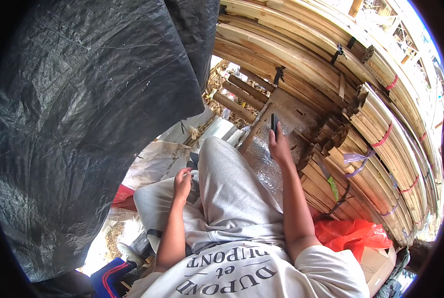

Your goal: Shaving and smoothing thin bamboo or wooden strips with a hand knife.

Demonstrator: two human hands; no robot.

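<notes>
From afar, my right hand [280,145] pinches a slim black rectangular object [274,122], lifted, not set down, near the left edge of a glossy brown board [297,106]; my left hand's [182,185] grip I cannot tell.

1 black device [274,121], 1 box [377,267] and 1 T-shirt [301,270] show.

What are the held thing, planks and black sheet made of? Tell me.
Held thing: black, perhaps plastic; too small to tell. Planks: apparently bare wood, matte, with streaked grain. Sheet: probably plastic, glossy, given its creases and highlights.
</notes>
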